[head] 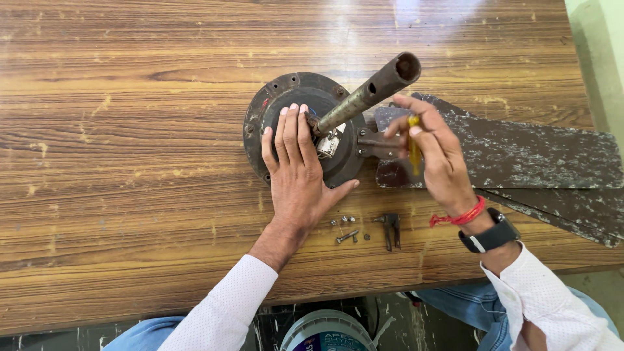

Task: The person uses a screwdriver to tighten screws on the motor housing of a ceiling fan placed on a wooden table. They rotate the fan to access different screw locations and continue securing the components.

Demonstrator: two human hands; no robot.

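A round dark ceiling-fan motor point(273, 97) lies on the wooden table point(130, 130) with its rusty down-rod point(367, 94) pointing up toward the camera. My left hand point(296, 169) rests flat on the motor housing, fingers spread and pressing down. My right hand point(439, 153) grips a yellow-handled screwdriver point(414, 146), its tip down on the metal bracket point(377, 142) that joins a brown fan blade point(520, 153) to the motor.
Loose screws point(346, 235) and small black pliers point(390, 229) lie near the table's front edge between my wrists. More brown blades point(572, 218) stack at the right. A grey bucket point(328, 331) stands on the floor below the table edge.
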